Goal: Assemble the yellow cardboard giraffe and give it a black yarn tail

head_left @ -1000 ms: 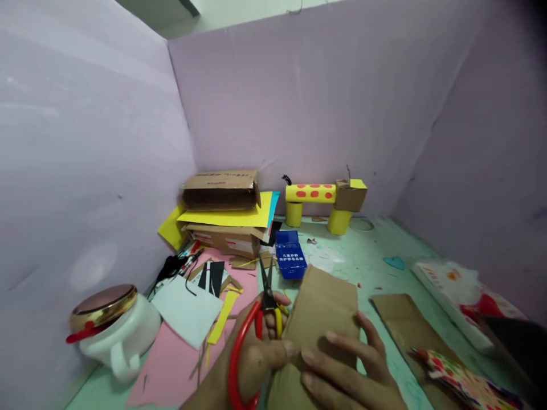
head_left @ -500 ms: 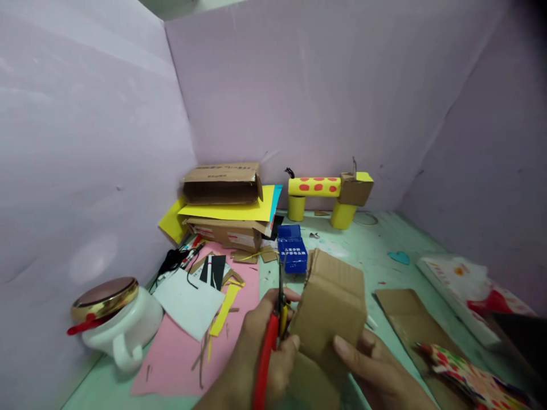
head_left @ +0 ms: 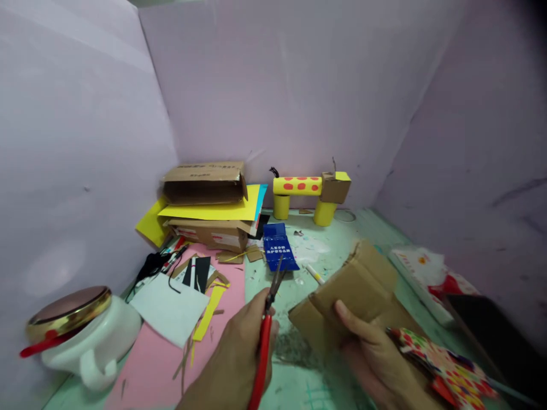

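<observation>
My left hand (head_left: 241, 339) is closed around a pair of scissors (head_left: 264, 347) with red handles, their dark blades pointing up and slightly parted. In my right hand (head_left: 376, 359) is a folded piece of brown cardboard (head_left: 350, 290), thumb on its face and fingers hidden behind it. Scissors and cardboard are apart. Beyond the blade tips lies a blue flattened box (head_left: 280, 249) with white printing. A white marker (head_left: 315, 274) lies just behind the cardboard, partly covered by it.
A white mug (head_left: 98, 336) with a gold-rimmed lid stands left, beside pink paper (head_left: 147, 364) with scraps. Cardboard boxes (head_left: 205, 188) and yellow sheets are stacked behind. A spotted yellow tube model (head_left: 299, 185) stands at the back. A flowery pouch (head_left: 448, 364) and dark flat object (head_left: 491, 330) lie right.
The cardboard has moved right and tilted, away from the scissors. The scissor blades have parted slightly. The view has shifted, so the background sits further left.
</observation>
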A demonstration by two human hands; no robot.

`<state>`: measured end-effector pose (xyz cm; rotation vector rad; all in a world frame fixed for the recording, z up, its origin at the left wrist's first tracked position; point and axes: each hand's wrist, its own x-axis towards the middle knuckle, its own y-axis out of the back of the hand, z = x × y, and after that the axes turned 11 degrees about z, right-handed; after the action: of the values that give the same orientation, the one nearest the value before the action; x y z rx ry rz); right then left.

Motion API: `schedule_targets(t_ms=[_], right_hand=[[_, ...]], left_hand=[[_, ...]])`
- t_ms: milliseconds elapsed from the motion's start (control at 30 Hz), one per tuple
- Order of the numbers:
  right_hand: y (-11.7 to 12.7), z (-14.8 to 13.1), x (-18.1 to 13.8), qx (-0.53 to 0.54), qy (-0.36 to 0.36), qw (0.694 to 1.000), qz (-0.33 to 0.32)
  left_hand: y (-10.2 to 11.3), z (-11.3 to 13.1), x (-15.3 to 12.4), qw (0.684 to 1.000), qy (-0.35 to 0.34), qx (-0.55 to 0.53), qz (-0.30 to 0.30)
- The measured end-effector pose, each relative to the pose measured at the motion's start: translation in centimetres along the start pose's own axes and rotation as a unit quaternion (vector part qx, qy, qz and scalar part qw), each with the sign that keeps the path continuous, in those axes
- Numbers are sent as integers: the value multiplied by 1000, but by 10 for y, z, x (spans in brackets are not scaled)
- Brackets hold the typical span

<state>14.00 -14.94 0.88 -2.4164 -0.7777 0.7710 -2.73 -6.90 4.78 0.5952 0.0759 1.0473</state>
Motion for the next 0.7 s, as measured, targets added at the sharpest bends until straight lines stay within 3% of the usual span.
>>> schedule_targets(t_ms=[100, 200, 300, 467, 700], right_hand=[[7, -5, 7, 14, 18, 1000, 10], [8, -5, 3, -11, 18, 999, -35], [6, -1, -2, -38, 18, 997, -66], [6, 2, -4, -40, 24, 997, -55], [8, -3, 1, -22, 27, 999, -4]], left_hand=[[-6, -21, -5, 995, -42, 61, -63], [-18, -31, -10, 984, -55, 147, -81], [-25, -26, -13, 983, -40, 169, -66], [-25, -12, -13, 982, -33, 180, -52], [-20, -9, -11, 977, -40, 171, -120]])
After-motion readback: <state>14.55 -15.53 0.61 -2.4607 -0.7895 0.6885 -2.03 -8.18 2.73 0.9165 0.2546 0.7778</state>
